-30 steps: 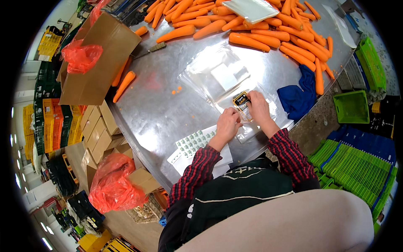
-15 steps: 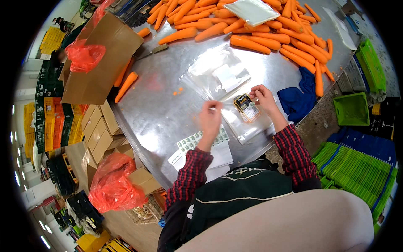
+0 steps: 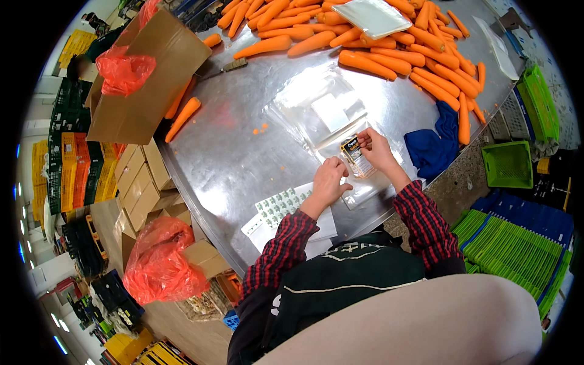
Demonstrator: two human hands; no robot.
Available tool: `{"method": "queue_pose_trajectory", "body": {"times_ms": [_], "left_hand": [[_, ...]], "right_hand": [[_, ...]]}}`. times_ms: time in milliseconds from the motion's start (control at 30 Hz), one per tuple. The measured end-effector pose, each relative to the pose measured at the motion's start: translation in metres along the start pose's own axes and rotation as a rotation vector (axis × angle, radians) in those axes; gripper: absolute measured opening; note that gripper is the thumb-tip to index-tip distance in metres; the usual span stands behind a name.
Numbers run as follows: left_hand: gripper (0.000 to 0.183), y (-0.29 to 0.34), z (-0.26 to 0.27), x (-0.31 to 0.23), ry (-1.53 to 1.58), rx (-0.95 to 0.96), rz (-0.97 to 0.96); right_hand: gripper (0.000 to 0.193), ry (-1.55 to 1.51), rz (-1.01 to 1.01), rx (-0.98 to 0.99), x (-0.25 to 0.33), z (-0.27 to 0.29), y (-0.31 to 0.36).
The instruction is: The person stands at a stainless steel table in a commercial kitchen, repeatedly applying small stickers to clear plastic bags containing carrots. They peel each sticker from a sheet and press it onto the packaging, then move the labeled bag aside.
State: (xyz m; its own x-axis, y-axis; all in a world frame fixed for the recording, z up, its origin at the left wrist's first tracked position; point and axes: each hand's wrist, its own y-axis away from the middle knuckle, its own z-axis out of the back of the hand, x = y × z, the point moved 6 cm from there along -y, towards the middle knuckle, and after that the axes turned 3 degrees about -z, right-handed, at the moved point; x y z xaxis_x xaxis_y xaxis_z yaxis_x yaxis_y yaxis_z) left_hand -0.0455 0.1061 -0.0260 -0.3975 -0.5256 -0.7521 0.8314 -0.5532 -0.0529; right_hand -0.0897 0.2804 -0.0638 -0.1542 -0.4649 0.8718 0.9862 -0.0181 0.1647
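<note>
A clear plastic bag [image 3: 364,191] lies flat on the metal table, bearing a black, white and orange label [image 3: 354,152]. My right hand [image 3: 377,151] is closed in a pinch over the label's upper right corner; whether anything is between the fingertips is hidden. Just left of the label, my left hand [image 3: 329,184] hovers low over the bag's edge, thumb and fingers apart and holding nothing visible. More clear bags [image 3: 304,106] lie beyond the hands. A sheet of small green-printed stickers [image 3: 283,205] rests on white paper [image 3: 325,226], close to my left wrist.
Many loose carrots [image 3: 389,61] cover the table's far side, with a stack of clear bags [image 3: 371,17] on top. A blue cloth [image 3: 432,146] lies right. A cardboard box [image 3: 146,79] stands left, a knife-like tool [image 3: 234,64] beside it. Green crates [image 3: 510,164] stand beyond the table edge.
My left hand has moved right and down toward the label, its fingers now sharper. My right hand has come in over the label's upper right corner. The whole view has shifted slightly.
</note>
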Motion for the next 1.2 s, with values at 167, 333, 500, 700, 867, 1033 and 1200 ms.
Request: {"method": "queue_pose_trajectory", "body": {"times_ms": [167, 333, 500, 700, 867, 1033, 1200], "left_hand": [[0.022, -0.001, -0.003, 0.009, -0.030, -0.056, -0.048], [0.015, -0.005, 0.004, 0.028, 0.261, -0.030, 0.260], [0.018, -0.010, 0.037, 0.076, 0.828, -0.338, 0.451], [0.036, 0.035, 0.142, 0.091, 0.352, -0.295, 0.249], [0.040, 0.125, 0.159, 0.110, 0.065, -0.032, 0.304], [0.017, 0.151, 0.152, 0.115, 0.459, -0.151, 0.538], [0.028, 0.156, 0.151, 0.096, 0.489, -0.209, 0.565]], "right_hand": [[0.026, 0.363, 0.198, -0.125, 0.026, 0.006, 0.007], [0.010, 0.150, 0.154, -0.454, 0.053, 0.067, 0.011], [0.009, -0.234, 0.249, -0.635, 0.096, 0.074, 0.018], [0.025, 0.156, 0.386, 0.224, 0.119, -0.103, 0.050], [0.024, 0.221, 0.357, 0.390, 0.103, -0.153, 0.063], [0.018, 0.108, 0.299, 0.407, 0.113, -0.123, 0.059], [0.018, 0.141, 0.340, 0.507, 0.128, -0.095, 0.061]]}}
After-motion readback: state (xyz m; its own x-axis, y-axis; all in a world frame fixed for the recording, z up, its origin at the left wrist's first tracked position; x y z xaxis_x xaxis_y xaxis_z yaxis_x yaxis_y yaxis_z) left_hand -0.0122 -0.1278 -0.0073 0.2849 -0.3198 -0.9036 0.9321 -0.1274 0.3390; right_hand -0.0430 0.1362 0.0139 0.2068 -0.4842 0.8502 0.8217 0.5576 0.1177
